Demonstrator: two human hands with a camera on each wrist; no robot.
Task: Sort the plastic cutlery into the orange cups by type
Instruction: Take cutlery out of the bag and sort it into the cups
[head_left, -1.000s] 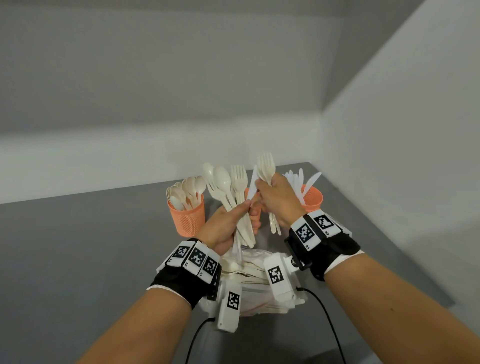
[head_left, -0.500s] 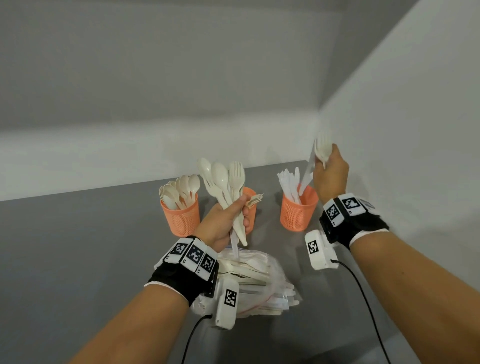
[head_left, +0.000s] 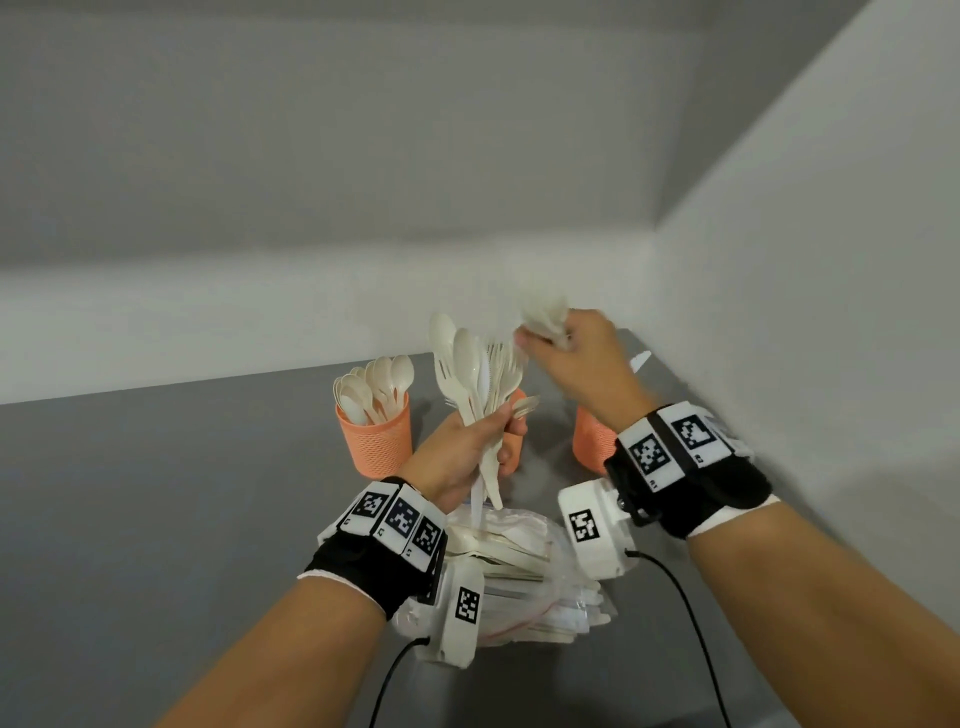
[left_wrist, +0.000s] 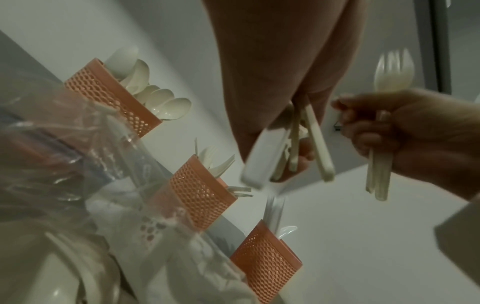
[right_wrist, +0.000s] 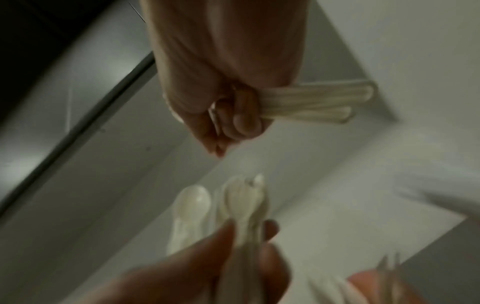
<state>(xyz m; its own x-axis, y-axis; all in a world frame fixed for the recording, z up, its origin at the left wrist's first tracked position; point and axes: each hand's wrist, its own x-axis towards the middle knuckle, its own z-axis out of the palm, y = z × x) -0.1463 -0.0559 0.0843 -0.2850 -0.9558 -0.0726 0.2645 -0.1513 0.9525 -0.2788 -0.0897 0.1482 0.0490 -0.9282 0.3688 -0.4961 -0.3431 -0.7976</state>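
Note:
My left hand (head_left: 467, 447) grips a mixed bundle of cream spoons, forks and a white knife (head_left: 475, 374), upright in front of the middle orange cup (head_left: 515, 402). My right hand (head_left: 566, 348) is raised just right of the bundle's tips and grips a few forks (head_left: 545, 317), which are blurred. Their handles (right_wrist: 311, 105) stick out of the curled fingers. The left orange cup (head_left: 376, 441) holds spoons. The middle cup (left_wrist: 200, 191) holds forks. The right cup (head_left: 592, 441), partly hidden by my right wrist, holds knives (left_wrist: 272, 209).
A clear plastic bag of loose cutlery (head_left: 524, 566) lies on the grey table (head_left: 156, 493) under my wrists. White walls meet in a corner close behind and to the right of the cups. Cables trail from both wrist cameras.
My right hand swung right to the knife cup with forks and a knife, then came back left beside the bundle, now holding only forks. The left hand stayed roughly in place.

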